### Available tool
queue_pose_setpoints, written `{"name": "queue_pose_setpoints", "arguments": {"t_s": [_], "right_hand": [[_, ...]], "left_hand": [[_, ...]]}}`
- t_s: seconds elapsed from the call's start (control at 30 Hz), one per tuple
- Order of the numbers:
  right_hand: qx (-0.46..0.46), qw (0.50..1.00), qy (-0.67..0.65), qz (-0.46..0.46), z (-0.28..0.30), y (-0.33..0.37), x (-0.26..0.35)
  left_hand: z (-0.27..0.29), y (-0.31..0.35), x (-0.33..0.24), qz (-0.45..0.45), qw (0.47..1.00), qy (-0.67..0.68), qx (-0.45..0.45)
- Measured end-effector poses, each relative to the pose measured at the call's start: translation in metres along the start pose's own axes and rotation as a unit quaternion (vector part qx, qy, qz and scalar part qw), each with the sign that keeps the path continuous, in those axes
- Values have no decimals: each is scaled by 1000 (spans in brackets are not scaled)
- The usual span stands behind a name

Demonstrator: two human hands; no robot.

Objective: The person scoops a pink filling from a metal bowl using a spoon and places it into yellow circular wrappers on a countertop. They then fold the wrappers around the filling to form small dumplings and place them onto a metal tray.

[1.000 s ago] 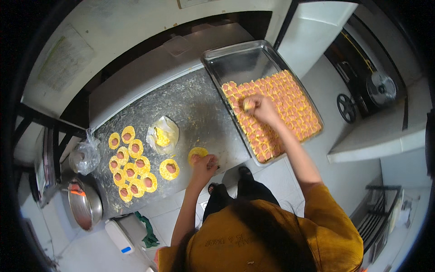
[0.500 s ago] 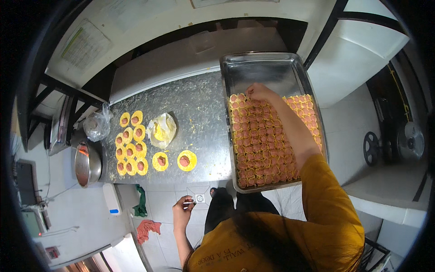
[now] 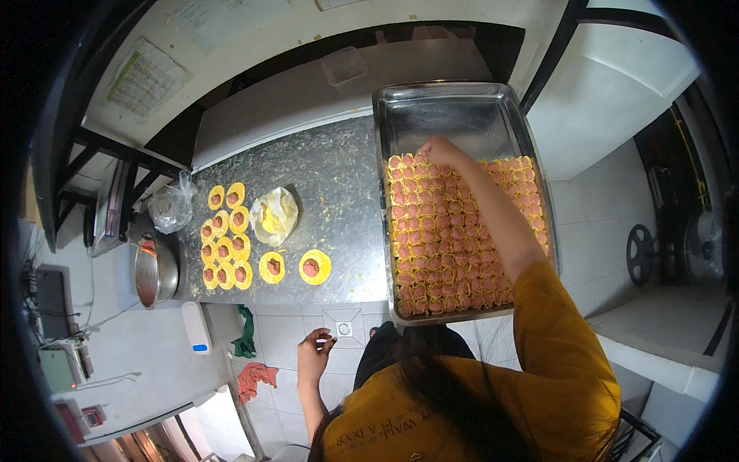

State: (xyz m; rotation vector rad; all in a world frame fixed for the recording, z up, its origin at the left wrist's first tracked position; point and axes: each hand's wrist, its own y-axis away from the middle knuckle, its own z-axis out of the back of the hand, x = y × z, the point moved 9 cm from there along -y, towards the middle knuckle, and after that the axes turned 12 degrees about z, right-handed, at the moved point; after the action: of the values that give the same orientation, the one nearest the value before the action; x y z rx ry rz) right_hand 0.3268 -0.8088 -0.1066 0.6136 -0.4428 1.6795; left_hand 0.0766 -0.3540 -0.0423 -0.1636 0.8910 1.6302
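My right hand point(image 3: 440, 150) reaches over a metal tray point(image 3: 446, 92), fingers closed and pointing down at the far end of the rows of open-topped dumplings point(image 3: 439, 231). Whatever is between those fingertips is hidden. The dumplings have pink filling in ruffled yellow wrappers and stand tightly packed. Off the table's near edge, my left hand point(image 3: 312, 358) is closed around a small thin tool point(image 3: 326, 341), too small to name exactly. On the table lie several flat round yellow wrappers point(image 3: 322, 276), each with a lump of pink filling point(image 3: 311, 267).
A crumpled white plastic bag point(image 3: 283, 212) with yellow wrappers sits mid-table. At the left end are a metal bowl point(image 3: 164, 277) and a clear plastic bag point(image 3: 171, 209). Green cloth point(image 3: 245, 335) and red cloth point(image 3: 254, 379) are lower left. The wall stands behind the table.
The view has shifted slightly. My right hand stays at the far end of the dumpling rows, fingers pointing a little more downward. My left hand keeps its grip on the thin tool.
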Motion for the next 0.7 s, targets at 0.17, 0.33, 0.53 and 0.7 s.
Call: {"name": "queue_pose_setpoints", "arguments": {"t_s": [0.17, 0.33, 0.53, 0.7], "right_hand": [[-45, 997, 48, 35, 7, 0, 9], [-71, 994, -47, -65, 14, 9, 1], [-78, 993, 87, -30, 24, 2, 13], [-29, 993, -14, -113, 22, -3, -14]], "left_hand": [[3, 3, 9, 0, 1000, -11, -2], [0, -1, 19, -3, 999, -35, -5], [-1, 3, 16, 19, 999, -26, 4], [1, 2, 27, 36, 999, -29, 0]]}}
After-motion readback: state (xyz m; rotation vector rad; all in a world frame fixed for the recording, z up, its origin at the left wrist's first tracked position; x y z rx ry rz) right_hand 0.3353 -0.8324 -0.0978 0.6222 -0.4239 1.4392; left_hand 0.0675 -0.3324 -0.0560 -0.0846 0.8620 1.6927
